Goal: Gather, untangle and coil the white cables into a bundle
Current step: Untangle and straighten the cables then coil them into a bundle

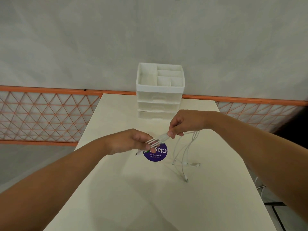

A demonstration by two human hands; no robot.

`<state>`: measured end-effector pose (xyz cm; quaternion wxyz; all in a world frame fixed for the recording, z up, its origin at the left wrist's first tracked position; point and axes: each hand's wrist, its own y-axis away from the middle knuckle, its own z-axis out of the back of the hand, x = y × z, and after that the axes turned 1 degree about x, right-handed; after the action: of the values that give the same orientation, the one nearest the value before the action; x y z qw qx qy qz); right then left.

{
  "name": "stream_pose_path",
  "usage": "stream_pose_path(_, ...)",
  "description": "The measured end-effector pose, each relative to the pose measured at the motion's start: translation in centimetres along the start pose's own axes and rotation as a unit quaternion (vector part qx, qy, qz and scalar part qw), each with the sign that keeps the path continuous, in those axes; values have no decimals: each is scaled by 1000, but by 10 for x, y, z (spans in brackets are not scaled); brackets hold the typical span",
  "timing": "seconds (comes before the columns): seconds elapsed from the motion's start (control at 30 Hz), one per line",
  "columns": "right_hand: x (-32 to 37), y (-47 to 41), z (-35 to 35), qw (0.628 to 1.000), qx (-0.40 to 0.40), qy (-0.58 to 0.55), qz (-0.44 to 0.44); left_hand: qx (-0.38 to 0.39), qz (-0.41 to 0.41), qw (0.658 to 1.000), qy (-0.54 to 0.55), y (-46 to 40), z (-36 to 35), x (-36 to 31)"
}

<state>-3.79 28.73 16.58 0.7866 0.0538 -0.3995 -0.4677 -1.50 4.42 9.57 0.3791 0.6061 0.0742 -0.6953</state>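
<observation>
While the left hand (131, 142) pinches one end of the white cables (160, 139), the right hand (185, 122) grips them just beside it, loose ends dangling below onto the table (150, 189).

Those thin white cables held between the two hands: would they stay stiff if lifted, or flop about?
Probably floppy: past the right hand the thin white cables droop in loose curves to the cream table. Likely light, since the left hand merely pinches them.
</observation>
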Motion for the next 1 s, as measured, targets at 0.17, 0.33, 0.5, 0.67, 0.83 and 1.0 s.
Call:
stream_pose_path(0.17, 11, -4, -4, 1000, 14, 1, 20, 25, 55, 998, -6, 4, 13, -2)
stream_pose_path(0.33, 27, -13, -13, 998, 11, 35, 46, 127, 114, 971, -170, 3, 11, -27)
stream_pose_path(0.5, 40, -13, -8, 997, -6, 54, 58, 52, -10, 997, 48, -14, -3, -55)
stream_pose_path(0.67, 28, 3, 5, 995, -78, 41, 53, -4, 13, 1000, 1, -10, -11, -64)
stream_pose_path(0.83, 22, 17, 10, 988, -126, -44, 84, -14, -35, 990, 133, 4, -5, -73)
stream_pose_path(1.0, 23, 25, 27, 971, -174, -121, 114, -68, -100, 963, 239, 9, 2, -81)
